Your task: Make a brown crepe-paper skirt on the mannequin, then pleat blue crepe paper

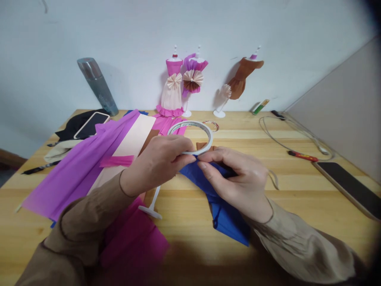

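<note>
My left hand (pixel 160 163) is closed, thumb and fingers pinching the near side of a thin white roll of tape (pixel 210 137), which is tilted up over the table. Its fingertips also meet the upper edge of a piece of blue crepe paper (pixel 230 224). Close beside it, my right hand (pixel 244 178) pinches that same edge between thumb and forefinger, and the paper hangs beneath. Whether a tape strip lies between the fingertips is too small to tell. A white stand (pixel 151 211) pokes out below my left wrist, its upper part hidden.
Purple crepe paper (pixel 80 167) and magenta crepe paper (pixel 137 238) spread across the left. Along the wall stand a pink-dressed mini mannequin (pixel 172 91), a purple one (pixel 193 75), a brown one (pixel 244 71) and a grey bottle (pixel 99 87). A phone (pixel 349 184) and cable (pixel 306 137) lie right.
</note>
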The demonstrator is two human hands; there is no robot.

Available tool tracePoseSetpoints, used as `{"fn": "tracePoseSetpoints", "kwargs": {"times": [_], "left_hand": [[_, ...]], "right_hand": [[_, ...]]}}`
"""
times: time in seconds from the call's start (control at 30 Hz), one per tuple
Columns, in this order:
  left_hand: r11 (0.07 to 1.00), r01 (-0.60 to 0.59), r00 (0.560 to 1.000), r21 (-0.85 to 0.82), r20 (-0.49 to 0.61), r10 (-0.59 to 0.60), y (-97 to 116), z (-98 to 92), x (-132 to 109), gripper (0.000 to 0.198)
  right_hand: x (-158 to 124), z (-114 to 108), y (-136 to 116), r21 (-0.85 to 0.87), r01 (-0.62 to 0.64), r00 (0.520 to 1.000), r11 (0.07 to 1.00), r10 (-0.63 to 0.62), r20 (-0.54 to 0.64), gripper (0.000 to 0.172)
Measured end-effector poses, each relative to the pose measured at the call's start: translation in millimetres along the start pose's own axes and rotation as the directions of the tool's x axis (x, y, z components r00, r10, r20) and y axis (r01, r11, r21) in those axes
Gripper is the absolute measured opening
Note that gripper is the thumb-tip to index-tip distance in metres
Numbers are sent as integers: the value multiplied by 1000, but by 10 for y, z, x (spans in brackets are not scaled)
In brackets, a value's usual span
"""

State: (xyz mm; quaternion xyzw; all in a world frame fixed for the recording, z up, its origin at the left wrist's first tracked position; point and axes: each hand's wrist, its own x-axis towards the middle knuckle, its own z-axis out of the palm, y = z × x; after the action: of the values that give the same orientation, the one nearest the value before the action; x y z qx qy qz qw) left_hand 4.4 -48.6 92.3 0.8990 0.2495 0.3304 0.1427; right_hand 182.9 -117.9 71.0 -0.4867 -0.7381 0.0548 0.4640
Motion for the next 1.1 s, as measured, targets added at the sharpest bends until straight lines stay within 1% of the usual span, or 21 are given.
{"fn": "tracePoseSetpoints", "kwargs": {"times": [0.13,0.23,0.43,0.6,0.67,0.77,0.83,0.9,0.97,1.03,1.1], "left_hand": [[1000,20,1000,-8,24,-20,-12,3,-8,8],[999,35,999,-19,14,-35,-22,14,-11,7],[998,-7,1000,-69,-22,5,-36,27,-15,7],[998,-3,1000,-70,-14,2,-46,33,-20,7],[999,-19,1000,-51,-15,19,-60,45,-20,9],[996,-83,996,-25,-37,82,-80,62,-18,12],[993,-113,992,-12,-56,112,-80,67,-16,11],[993,-115,992,-19,-60,114,-66,66,-16,10],[994,-92,995,-52,-51,90,-50,65,-15,10],[993,-44,998,-105,-38,40,-44,72,-11,10],[981,29,999,-194,-13,-32,-54,84,-6,10]], "right_hand": [[11,1,9,-11,18,1000,1000,-18,0,13],[21,8,8,-18,35,999,999,-35,3,13],[10,29,3,-17,55,998,998,-56,-27,14],[-11,36,41,-51,79,995,996,-81,-49,12],[-10,44,60,-60,81,994,995,-85,-75,11],[-1,58,70,-44,118,984,992,-123,-128,13],[5,64,65,-33,126,981,991,-129,-144,14],[10,65,62,-23,97,985,995,-99,-140,14],[16,65,70,0,47,990,999,-47,-136,15],[23,67,91,25,-6,991,1000,9,-130,16],[31,66,116,41,-48,991,998,53,-126,18]]}}
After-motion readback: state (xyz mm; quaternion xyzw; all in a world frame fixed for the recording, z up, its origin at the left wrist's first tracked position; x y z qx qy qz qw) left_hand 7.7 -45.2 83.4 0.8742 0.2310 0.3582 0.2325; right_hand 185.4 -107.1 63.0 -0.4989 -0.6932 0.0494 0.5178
